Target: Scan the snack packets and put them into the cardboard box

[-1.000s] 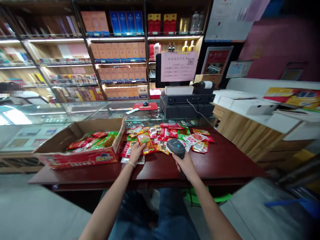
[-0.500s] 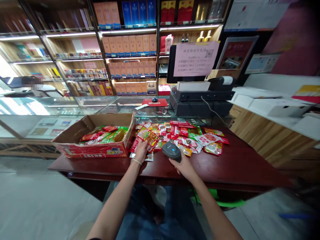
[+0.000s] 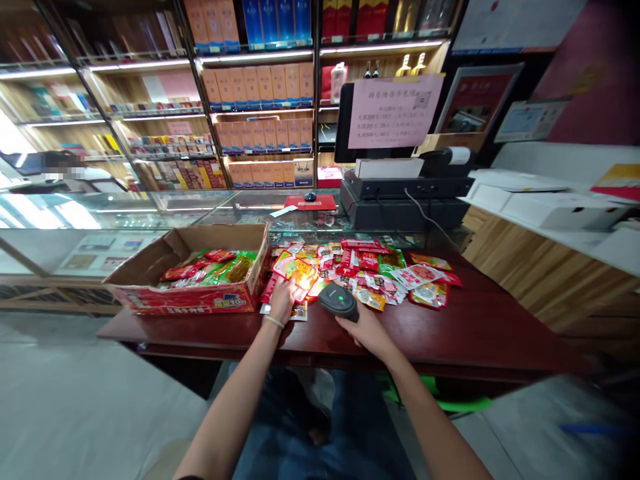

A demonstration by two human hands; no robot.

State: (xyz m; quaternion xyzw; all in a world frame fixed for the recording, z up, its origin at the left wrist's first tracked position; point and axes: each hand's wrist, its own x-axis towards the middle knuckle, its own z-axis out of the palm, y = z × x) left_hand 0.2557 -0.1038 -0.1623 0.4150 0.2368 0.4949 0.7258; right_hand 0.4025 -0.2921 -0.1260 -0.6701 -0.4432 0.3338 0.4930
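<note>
Two hands are reaching in over the near edge of the worktop; the left hand is pinching one bright packet, thumb on its lower edge, finger ends mostly hidden; the right hand is wrapping around the handle of a dark scanner, clasping it firmly by the look of it, trigger finger not showing clearly. The packet is sitting over the left end of a loose heap, which is spreading along the worktop's far edge; a cardboard box, holding more packets, is standing towards the left corner.

A strong glow is falling on the packet, and the scanner is showing a green light; whether a code is facing the scanner, I am not managing to tell.

Judging the handling: good reading is probably depending on stretching the film flat, since creases and glare are likely spoiling a code; the thumb is best staying at the margin; the scanner head is wanting a square, steady aim at this packet alone, as neighbours are lying close enough to be giving a stray read; tilting the packet slightly is worth trying if shine is interfering.
</note>
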